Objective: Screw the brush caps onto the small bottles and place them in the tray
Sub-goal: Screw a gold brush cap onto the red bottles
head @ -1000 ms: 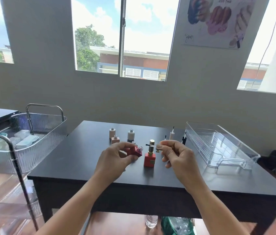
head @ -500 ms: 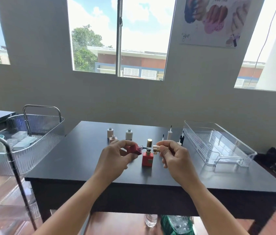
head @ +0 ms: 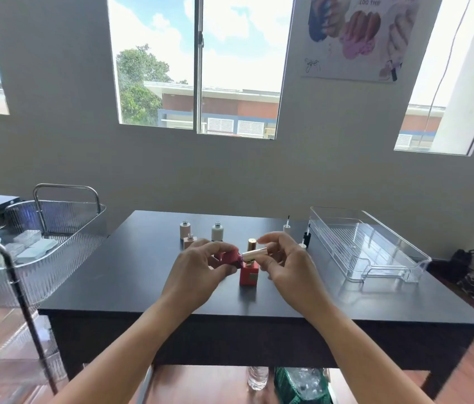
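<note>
Far off to the left of your left hand [head: 197,268] stands a ribbed clear cart [head: 55,228], beside the dark tabletop [head: 130,275]. Beyond that hand, toward the wall, three uncapped bottles stand close together: a beige one [head: 185,228], a smaller beige one [head: 190,241] in front of it, and a white one [head: 217,231] to their right. Your left hand is curled shut around a red bottle [head: 228,257], held above the tabletop and tipped so its neck points toward your right hand [head: 285,265]. That hand pinches a gold cap [head: 254,254] between thumb and fingertips, lying sideways, its end meeting the red bottle's neck; how far it is threaded on, you cannot tell. Between your two hands and just under them, a second red bottle [head: 249,274] stands upright on the tabletop with a gold cap on it. Past your right hand, a white brush cap [head: 287,227] and a black brush cap [head: 306,236] stand with bristles up. Further right lies the clear tray [head: 381,258], with nothing in it, well apart from both hands.
</note>
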